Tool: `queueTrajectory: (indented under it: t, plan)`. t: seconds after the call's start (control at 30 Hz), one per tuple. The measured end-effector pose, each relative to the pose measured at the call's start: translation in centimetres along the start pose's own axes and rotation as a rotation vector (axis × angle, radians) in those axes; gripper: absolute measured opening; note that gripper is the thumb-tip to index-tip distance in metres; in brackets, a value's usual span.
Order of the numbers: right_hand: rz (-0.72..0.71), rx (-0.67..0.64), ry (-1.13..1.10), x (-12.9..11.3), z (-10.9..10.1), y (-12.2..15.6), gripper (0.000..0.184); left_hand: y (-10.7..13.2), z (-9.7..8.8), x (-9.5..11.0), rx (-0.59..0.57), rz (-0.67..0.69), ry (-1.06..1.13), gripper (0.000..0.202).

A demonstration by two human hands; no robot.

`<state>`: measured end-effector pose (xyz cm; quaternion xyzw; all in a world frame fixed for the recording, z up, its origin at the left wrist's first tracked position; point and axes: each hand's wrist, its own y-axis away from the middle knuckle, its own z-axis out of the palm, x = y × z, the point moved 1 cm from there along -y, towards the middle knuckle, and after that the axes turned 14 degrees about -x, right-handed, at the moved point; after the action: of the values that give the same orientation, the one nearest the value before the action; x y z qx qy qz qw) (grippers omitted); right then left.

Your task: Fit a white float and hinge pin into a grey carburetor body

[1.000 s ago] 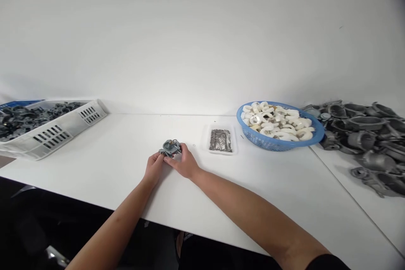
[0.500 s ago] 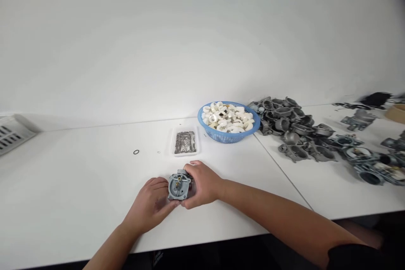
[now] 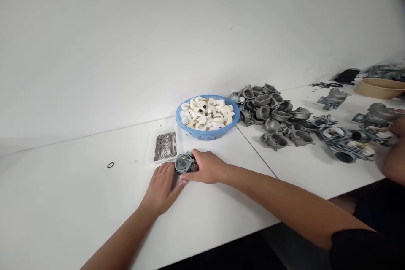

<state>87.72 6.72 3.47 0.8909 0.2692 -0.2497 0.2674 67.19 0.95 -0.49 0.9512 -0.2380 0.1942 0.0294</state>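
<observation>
A grey metal carburetor body (image 3: 184,163) stands on the white table with its open round face, brass jets inside, turned up toward me. My right hand (image 3: 207,167) is closed around its right side, thumb at the front. On the other side my left hand (image 3: 163,187) has its fingers against the body's left edge and its thumb at the front. Both hands are on it, and the fingertips behind it are hidden. Just behind my left hand lies a clear plastic tray (image 3: 152,151) of small metal pins (image 3: 165,146).
A blue basket (image 3: 207,136) heaped with white plastic floats (image 3: 209,114) stands behind. Right of it lie piled grey metal float bowls (image 3: 268,109) and several carburetors (image 3: 344,154). Another person's hand (image 3: 395,147) is at the far right, near a cardboard-coloured container (image 3: 379,87). A black ring (image 3: 110,165) lies left.
My view has swung to the right. Both hands and the carburetor body have shifted right and away from me, closer to the tray, and the body is tilted differently. Another person's hand has appeared at right.
</observation>
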Motion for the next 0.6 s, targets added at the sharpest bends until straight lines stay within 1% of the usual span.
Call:
queueTrajectory:
  t: [0.07, 0.17, 0.2, 0.37, 0.43, 0.53, 0.6]
  plan:
    - [0.033, 0.014, -0.048, 0.6, -0.2, 0.6, 0.063, -0.7, 0.4, 0.2, 0.013, -0.013, -0.006, 0.044]
    - [0.017, 0.052, -0.066, 1.5, 0.0, 1.1, 0.066, -1.1, 0.9, 0.4, 0.047, -0.032, -0.045, 0.061]
    - [0.01, 0.063, -0.071, 1.7, 0.1, 1.1, 0.068, -1.1, 1.0, 0.4, 0.061, -0.036, -0.059, 0.063]
    - [-0.021, 0.084, -0.142, 1.8, 0.6, 0.4, 0.069, -0.7, 0.9, 0.0, 0.119, -0.019, -0.078, 0.052]
    - [-0.022, 0.107, -0.184, 1.6, 1.0, 0.0, 0.065, -0.4, 0.7, -0.2, 0.136, -0.036, -0.047, 0.049]
    - [-0.02, 0.177, -0.215, 1.4, 2.0, -0.3, 0.058, -0.2, 0.6, -0.6, 0.18, -0.085, 0.008, 0.043]
    - [-0.031, 0.203, -0.214, 1.3, 2.5, -0.4, 0.056, 0.0, 0.6, -1.0, 0.211, -0.085, 0.005, 0.042]
